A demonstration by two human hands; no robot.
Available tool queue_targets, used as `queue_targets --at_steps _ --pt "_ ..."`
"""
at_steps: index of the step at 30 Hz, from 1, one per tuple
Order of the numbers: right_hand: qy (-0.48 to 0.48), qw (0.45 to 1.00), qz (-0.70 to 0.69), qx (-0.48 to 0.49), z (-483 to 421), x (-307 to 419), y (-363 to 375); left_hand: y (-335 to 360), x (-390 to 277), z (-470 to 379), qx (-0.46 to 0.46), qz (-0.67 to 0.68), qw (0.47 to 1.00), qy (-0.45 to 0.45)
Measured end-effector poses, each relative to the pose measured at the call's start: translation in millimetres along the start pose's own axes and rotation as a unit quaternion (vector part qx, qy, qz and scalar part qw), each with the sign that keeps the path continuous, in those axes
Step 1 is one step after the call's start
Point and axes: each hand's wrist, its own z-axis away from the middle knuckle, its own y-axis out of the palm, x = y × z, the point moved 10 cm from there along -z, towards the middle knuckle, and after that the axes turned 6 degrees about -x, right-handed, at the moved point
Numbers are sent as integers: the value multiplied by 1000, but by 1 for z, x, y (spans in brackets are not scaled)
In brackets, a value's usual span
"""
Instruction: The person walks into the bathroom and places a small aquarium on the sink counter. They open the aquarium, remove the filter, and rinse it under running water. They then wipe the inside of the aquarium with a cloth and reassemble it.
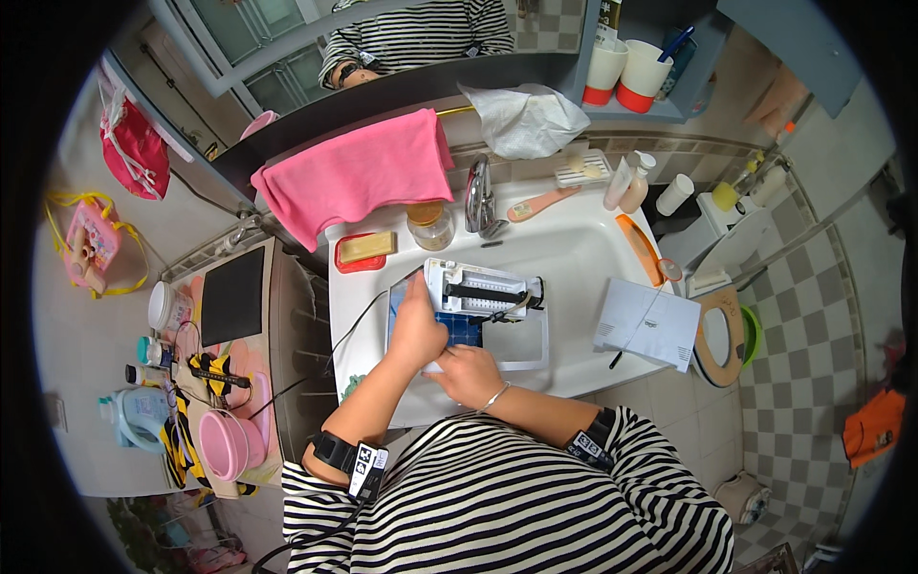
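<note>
Over the white washbasin [574,247], a white plastic device is held: a housing [488,283] with a black bar and wires, above a white rectangular frame [543,344]. A dark blue gridded panel [459,328] shows beneath the housing. My left hand [418,326] grips the device's left side, its thumb lying along the housing's end. At the near left edge of the frame, my right hand [467,374] is curled close against my left hand. Its fingertips are partly hidden, and I cannot tell whether they hold something small as well.
A glass jar [432,228], soap on a red dish [366,250] and a chrome faucet [479,194] line the basin's back. An orange comb [640,250] and a white box [645,326] lie right. A black cable [355,330] runs left towards a cabinet bearing a pink bucket [228,445].
</note>
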Motion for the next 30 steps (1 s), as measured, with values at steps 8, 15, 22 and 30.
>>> queue_targets --at_steps 8,15,22,30 --pt "-13 982 -173 73 -9 -17 -30 -12 18 19 -23 26 999 -2" --pt "187 961 -120 -165 -77 -171 -118 -18 31 25 -16 9 999 29" --pt "93 985 -61 -131 -115 -207 -76 -25 32 23 -5 25 998 54" --pt "35 985 -24 -165 -91 -164 -66 -20 38 11 27 36 999 17"
